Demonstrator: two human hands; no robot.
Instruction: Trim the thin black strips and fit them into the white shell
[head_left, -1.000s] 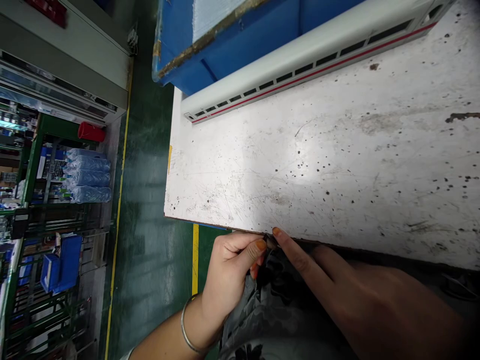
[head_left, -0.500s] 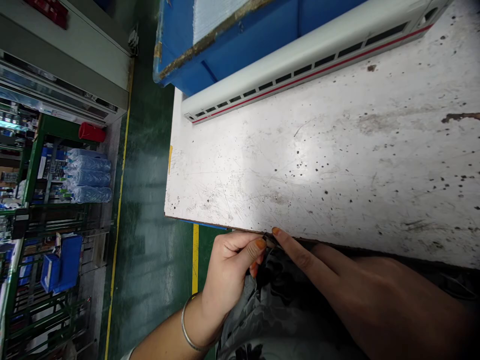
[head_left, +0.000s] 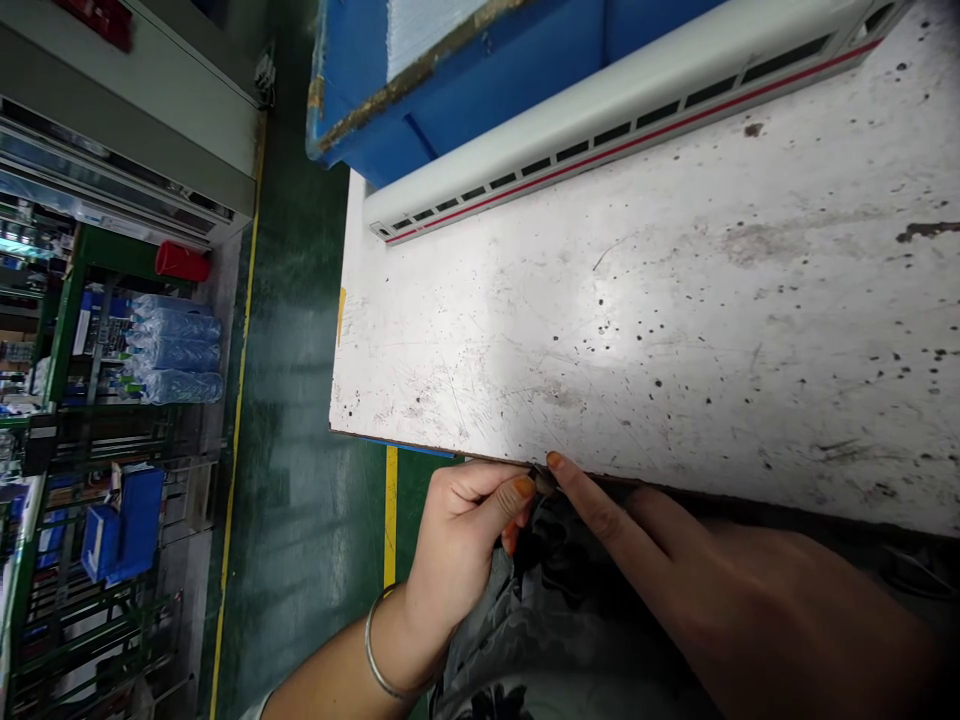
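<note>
My left hand (head_left: 461,540), with a metal bangle at the wrist, is closed in a pinch at the near edge of the white table (head_left: 480,340). Something small and dark shows at its fingertips, too small to make out. My right hand (head_left: 720,580) lies just to the right, its index finger stretched to the table edge beside the left thumb; its other fingers are partly hidden below. Dark patterned cloth (head_left: 570,640) lies under both hands. Farther back on the table rests a long white train-shaped piece (head_left: 600,120) with dark windows and a red stripe.
A blue bin (head_left: 465,110) stands behind the train-shaped piece. To the left are the green floor (head_left: 292,400) with yellow lines, a green rack (head_left: 67,330), wrapped bottles (head_left: 180,355), a red bucket (head_left: 182,262) and blue boxes (head_left: 135,525).
Both hands keep nearly the same pose at the table edge. The view has shifted very slightly, with the train-shaped piece a little higher in the picture.
</note>
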